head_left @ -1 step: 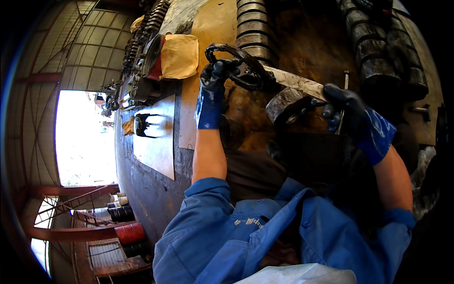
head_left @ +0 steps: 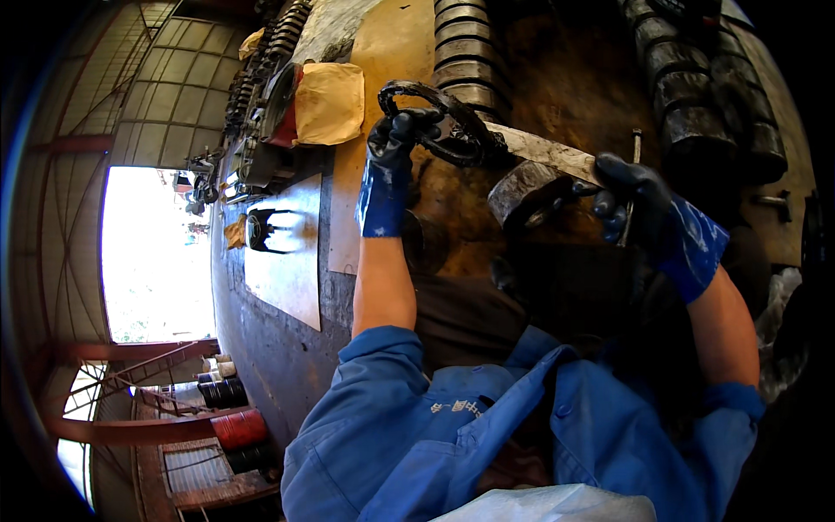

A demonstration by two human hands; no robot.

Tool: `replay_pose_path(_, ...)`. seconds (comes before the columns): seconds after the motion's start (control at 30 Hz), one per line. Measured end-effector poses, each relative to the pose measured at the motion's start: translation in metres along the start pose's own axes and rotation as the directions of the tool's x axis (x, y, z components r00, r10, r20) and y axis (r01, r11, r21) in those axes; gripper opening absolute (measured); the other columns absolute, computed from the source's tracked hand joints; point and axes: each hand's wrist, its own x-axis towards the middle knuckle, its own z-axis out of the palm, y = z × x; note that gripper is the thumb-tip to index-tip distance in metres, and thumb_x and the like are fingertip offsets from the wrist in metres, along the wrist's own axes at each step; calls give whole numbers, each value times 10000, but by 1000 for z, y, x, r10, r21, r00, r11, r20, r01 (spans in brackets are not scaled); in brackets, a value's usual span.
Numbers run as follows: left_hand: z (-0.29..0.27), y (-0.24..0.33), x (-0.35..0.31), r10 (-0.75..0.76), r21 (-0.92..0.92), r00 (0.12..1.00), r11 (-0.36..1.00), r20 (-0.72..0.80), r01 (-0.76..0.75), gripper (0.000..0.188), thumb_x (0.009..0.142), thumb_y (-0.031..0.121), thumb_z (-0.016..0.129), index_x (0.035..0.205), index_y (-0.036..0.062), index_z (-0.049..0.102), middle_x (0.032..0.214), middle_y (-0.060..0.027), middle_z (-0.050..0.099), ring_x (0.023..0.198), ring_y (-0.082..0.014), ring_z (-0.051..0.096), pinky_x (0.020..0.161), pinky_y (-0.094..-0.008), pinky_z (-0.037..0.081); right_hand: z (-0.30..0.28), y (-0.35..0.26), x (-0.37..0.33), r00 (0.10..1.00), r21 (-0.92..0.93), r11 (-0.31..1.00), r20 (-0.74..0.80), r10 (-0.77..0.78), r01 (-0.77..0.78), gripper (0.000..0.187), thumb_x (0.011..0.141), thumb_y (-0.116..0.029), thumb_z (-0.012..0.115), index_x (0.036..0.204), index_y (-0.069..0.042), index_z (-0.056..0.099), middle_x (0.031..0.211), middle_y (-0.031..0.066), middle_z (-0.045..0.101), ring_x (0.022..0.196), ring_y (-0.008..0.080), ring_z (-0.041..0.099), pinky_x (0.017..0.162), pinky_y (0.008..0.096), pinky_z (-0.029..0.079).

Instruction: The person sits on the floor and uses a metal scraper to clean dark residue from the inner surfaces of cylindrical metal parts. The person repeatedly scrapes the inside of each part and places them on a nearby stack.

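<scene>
Both my hands wear dark, oily blue gloves. My left hand [head_left: 402,130] is closed around the left side of an open, black, greasy ring-shaped part [head_left: 474,143], held tilted. My right hand [head_left: 628,187] grips the near end of a flat, pale strip [head_left: 548,155], smeared with dirt; its far end meets the ring's right side. A thin metal rod [head_left: 637,148] with a small head runs upright past my right fingers; whether they touch it I cannot tell. Below the strip lies a dirty round metal part [head_left: 522,193].
Ribbed cylindrical metal parts stand in rows at the top [head_left: 465,43] and upper right [head_left: 687,96]. A brown paper-like sheet [head_left: 330,103] lies left of my left hand. Farther left, a dark part rests on a pale floor sheet [head_left: 291,291]. A bolt [head_left: 772,202] lies at far right.
</scene>
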Motion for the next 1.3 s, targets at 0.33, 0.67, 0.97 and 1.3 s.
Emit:
replay_pose_path(0.33, -9, 4, -6, -85, 308, 994, 949, 64, 61, 350, 946, 308, 585, 1041, -21, 656, 913, -143, 701, 796, -217, 676, 730, -329, 536, -18, 6, 1, 999, 11, 1000, 37, 27, -27, 362, 962, -381, 514, 938, -36, 623, 627, -3, 625, 428, 41, 523, 391, 216, 465)
replay_pose_path(0.67, -10, 7, -10, -140, 481, 980, 875, 141, 56, 280, 914, 253, 610, 1020, 2, 672, 898, -141, 697, 810, -232, 667, 738, -328, 520, -26, 1, 1, 995, -19, 995, 15, 99, -99, 396, 957, -389, 520, 1016, -10, 619, 636, 13, 613, 439, 46, 498, 420, 212, 455)
replay_pose_path(0.97, -5, 12, -9, -165, 664, 957, 747, 237, -36, 222, 885, 204, 632, 1001, 23, 685, 883, -138, 694, 823, -244, 660, 746, -327, 506, -29, 0, 3, 991, -29, 992, -61, 118, -119, 332, 939, -363, 543, 1060, -59, 600, 657, -5, 589, 435, 26, 454, 431, 198, 425)
replay_pose_path(1.3, 27, 14, -4, 41, 815, 853, 274, 521, -511, 174, 871, 165, 599, 995, 73, 678, 872, -156, 675, 821, -340, 652, 717, -381, 520, -43, 5, 5, 994, -108, 988, -35, 104, -107, 369, 943, -390, 539, 1049, -43, 605, 661, -9, 596, 447, 11, 478, 438, 204, 442)
